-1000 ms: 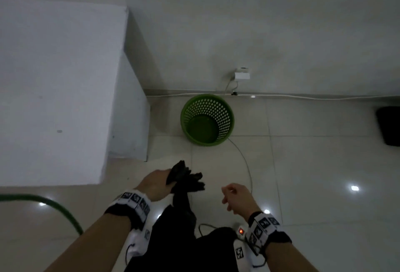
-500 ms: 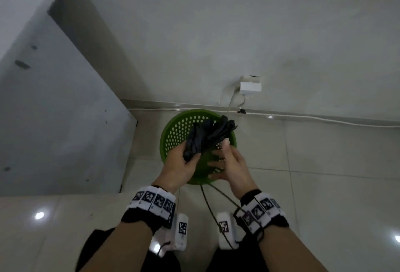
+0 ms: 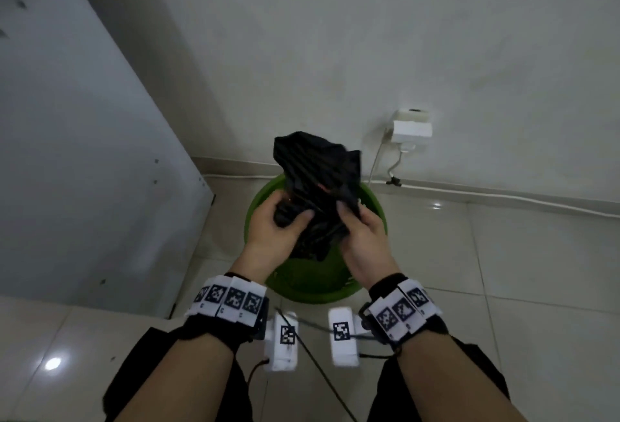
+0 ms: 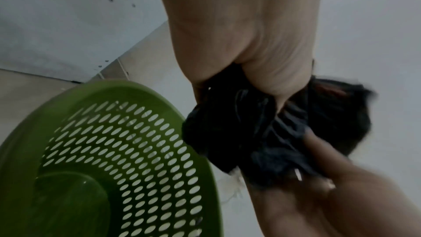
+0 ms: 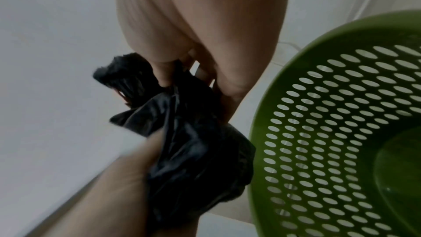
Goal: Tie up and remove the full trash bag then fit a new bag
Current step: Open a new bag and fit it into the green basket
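A crumpled black trash bag (image 3: 318, 183) hangs bunched above the green perforated bin (image 3: 315, 290), which stands on the tiled floor by the wall. My left hand (image 3: 278, 230) grips the bag's lower left folds, thumb curled over them. My right hand (image 3: 359, 233) pinches the bag's right side. In the left wrist view the bag (image 4: 262, 129) is wadded between both hands beside the bin (image 4: 109, 150), whose inside shows bare. The right wrist view shows the bag (image 5: 189, 141) left of the bin (image 5: 341, 132).
A large grey cabinet panel (image 3: 84, 153) stands to the left of the bin. A white wall socket box (image 3: 412, 127) with a cable (image 3: 503, 196) running along the skirting sits behind and right. A dark cord (image 3: 322, 374) crosses the floor between my legs.
I have stepped up to the bin. Both hands rose over it with the black bag, and my right hand took hold of the bag, which is now more spread.
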Available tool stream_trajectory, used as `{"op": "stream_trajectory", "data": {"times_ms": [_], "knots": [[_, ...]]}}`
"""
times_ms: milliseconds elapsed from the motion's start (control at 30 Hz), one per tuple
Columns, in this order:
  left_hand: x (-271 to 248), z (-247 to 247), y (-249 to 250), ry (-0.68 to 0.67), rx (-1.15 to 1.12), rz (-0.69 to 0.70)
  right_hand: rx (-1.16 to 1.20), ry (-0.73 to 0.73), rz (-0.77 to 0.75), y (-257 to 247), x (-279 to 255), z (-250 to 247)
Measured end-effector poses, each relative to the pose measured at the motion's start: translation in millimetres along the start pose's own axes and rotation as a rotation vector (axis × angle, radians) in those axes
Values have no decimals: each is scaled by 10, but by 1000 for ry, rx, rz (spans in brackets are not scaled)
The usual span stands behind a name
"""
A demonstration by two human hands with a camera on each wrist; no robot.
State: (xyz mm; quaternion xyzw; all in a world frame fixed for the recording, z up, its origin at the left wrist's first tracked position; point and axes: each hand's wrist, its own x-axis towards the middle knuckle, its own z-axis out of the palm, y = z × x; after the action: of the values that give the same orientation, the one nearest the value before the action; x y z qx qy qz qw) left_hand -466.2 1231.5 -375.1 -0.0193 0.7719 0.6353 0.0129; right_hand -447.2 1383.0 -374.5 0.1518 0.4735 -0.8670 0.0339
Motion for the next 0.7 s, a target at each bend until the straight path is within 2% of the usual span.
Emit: {"op": "stream_trajectory", "data": {"times_ms": [67,167,233,267,333,367,400,433,467,533,567,600,700], "knots": [[43,-154,24,138,-92,-13,218,64,43,-102,56,-89],[72,-348,65,316,-380,-53,207,233,67,-151,157,-267],[85,-390,139,366,-596,-79,103,301,108,-109,174,-342],[99,-403,178,392,-622,-68,10,343,124,-102,171,-359],[123,-431,268,413,-516,12,-250,481,115,-160,124,-362],[138,-441,307,407,-427,55,-422,510,53,-226,80,-333],[145,-439,359,381,-340,95,-612,468,-66,-299,29,-263],[162,-423,410,343,-266,130,-791,347,-197,-380,-32,-136],[165,-384,481,288,-201,173,-902,157,-278,-458,-91,27],[147,-274,624,154,-103,287,-985,-188,-306,-528,-93,307],[142,-230,663,96,-69,339,-1006,-252,-333,-529,-30,381],[146,-210,673,61,-42,369,-991,-236,-378,-542,48,431],[189,-301,602,52,50,301,-866,-129,-446,-678,251,393]]}}
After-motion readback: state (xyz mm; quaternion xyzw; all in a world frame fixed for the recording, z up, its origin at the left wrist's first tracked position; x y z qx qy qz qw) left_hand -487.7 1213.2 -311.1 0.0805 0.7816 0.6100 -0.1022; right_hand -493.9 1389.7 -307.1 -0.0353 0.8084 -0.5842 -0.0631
